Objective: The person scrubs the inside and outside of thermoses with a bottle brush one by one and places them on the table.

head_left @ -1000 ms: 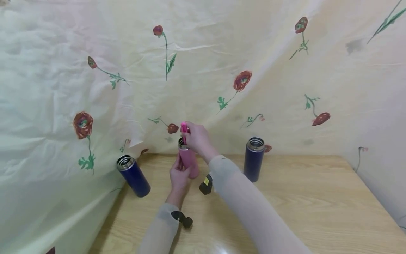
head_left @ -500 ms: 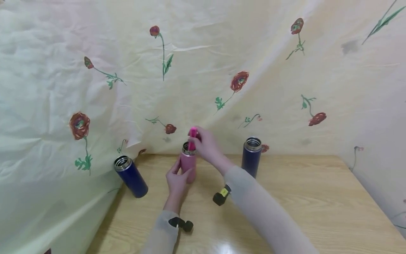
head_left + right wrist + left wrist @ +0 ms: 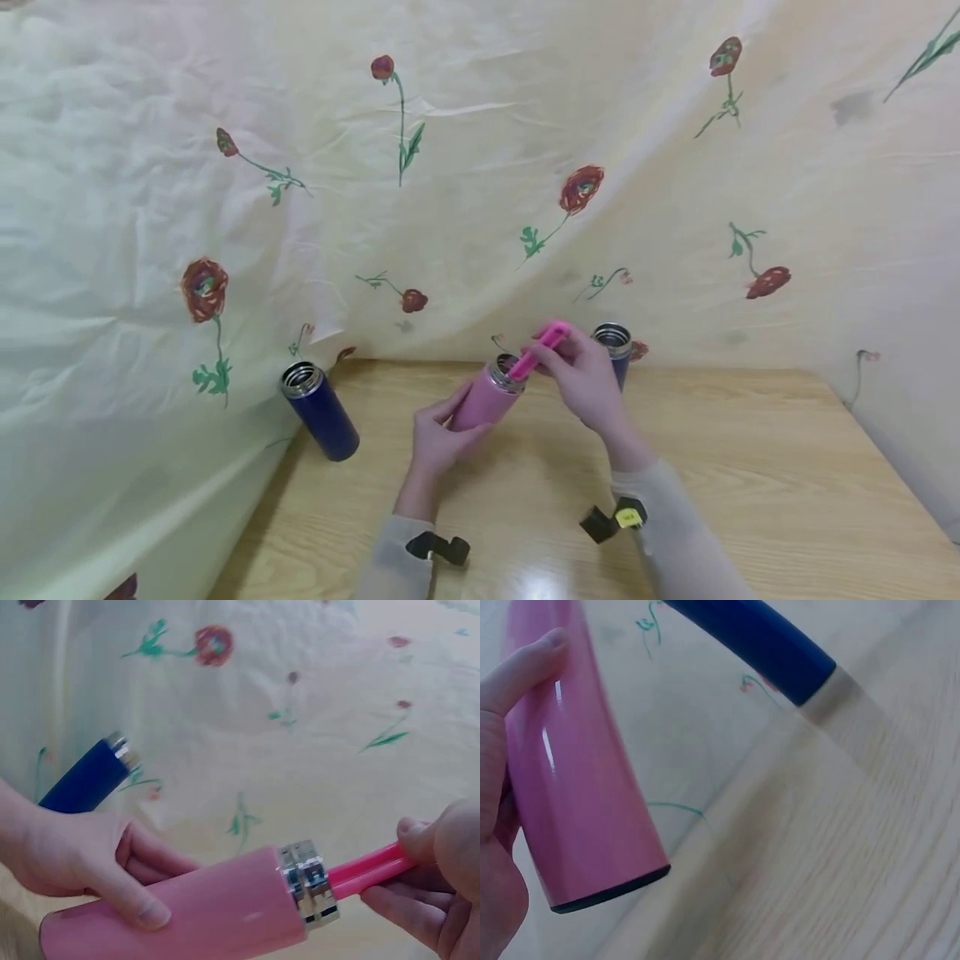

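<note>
My left hand (image 3: 437,443) grips a pink thermos bottle (image 3: 483,403) round its body, thumb along one side. The bottle tilts with its uncapped steel mouth (image 3: 309,885) toward the right; in the left wrist view its dark base (image 3: 611,889) appears lifted off the table. Between the thumb and fingers of my right hand (image 3: 588,383) is a bright pink grooved plastic handle (image 3: 371,871). That handle runs into the bottle's mouth, and its inner end is hidden inside.
A dark blue bottle (image 3: 324,417) without a lid leans at the left by the cloth. Another blue bottle (image 3: 619,358) stands behind my right hand, partly covered by it. The wooden table (image 3: 757,467) meets a flowered cloth (image 3: 480,167) at the back and sides.
Both hands have moved right with the pink bottle, which has gone from nearly upright to tilted rightward. The pink handle has tilted too and stays in the mouth. Both blue bottles stay put.
</note>
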`<state>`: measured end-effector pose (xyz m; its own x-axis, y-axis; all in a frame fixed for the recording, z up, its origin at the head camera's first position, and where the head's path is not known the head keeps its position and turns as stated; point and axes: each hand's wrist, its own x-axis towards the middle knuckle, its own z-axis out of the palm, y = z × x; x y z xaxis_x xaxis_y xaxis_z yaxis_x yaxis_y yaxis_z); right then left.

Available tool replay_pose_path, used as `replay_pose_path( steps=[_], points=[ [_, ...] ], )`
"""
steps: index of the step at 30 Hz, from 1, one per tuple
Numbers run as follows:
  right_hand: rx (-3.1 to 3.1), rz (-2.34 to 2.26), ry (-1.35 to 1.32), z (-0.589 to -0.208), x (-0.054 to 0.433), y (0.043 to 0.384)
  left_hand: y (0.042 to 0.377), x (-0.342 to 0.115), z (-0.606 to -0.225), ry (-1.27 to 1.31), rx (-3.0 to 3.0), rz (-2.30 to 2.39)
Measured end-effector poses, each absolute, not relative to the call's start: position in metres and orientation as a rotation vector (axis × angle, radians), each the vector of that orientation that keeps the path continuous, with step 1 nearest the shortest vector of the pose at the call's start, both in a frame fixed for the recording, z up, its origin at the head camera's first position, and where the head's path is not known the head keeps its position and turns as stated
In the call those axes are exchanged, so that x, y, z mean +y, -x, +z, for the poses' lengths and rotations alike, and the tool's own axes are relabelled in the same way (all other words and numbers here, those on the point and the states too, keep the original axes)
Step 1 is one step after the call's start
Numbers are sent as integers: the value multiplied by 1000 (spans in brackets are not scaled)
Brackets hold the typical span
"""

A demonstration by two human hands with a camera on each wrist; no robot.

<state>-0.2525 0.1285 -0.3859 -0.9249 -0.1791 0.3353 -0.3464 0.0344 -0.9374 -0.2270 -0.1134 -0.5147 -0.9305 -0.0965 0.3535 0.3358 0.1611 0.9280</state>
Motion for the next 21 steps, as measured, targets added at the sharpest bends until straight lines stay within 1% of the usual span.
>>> replay_pose_path(
  steps=[6,11,17,21],
  points=[
    [-2044,2081,-576,-393,153,230,221,-105,-508,274,-2230,-1896],
    [-1991,2112,-480,-404,167,216,217,-103,-504,331,-2334,-1954],
    [-1915,2152,-326,-410,167,208,215,-101,-504,479,-2323,-2024],
    [-1890,2107,-286,-407,164,203,217,-99,-506,582,-2297,-2038]
  ],
)
